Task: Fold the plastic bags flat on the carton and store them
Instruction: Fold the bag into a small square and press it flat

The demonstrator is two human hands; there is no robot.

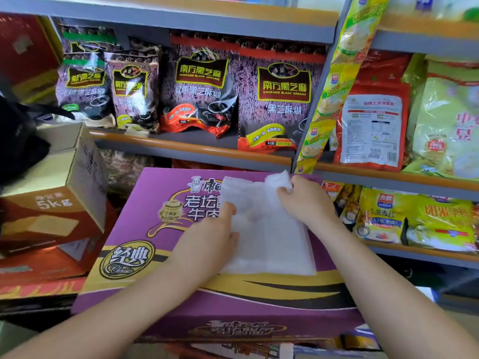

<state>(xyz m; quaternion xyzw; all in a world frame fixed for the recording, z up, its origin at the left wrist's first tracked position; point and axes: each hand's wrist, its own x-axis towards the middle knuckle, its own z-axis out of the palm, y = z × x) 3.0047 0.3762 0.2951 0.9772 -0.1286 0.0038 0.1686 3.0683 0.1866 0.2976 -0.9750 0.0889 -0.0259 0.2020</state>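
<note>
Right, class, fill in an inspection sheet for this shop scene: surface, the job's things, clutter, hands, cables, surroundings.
Surface: purple printed cardboard carton, lying flat below the shelves.
Job's things: white translucent plastic bags, a flat stack on the carton; the far corner is lifted and crumpled.
Clutter: brown cardboard box marked 5kg to the left, a black bag resting on it.
Hands: left hand presses the stack's left edge with its thumb on top; right hand pinches the lifted far corner.
Cables: nothing seen.
Surroundings: grey metal shelves with dark purple sesame-paste packets and yellow-green food packets.
</note>
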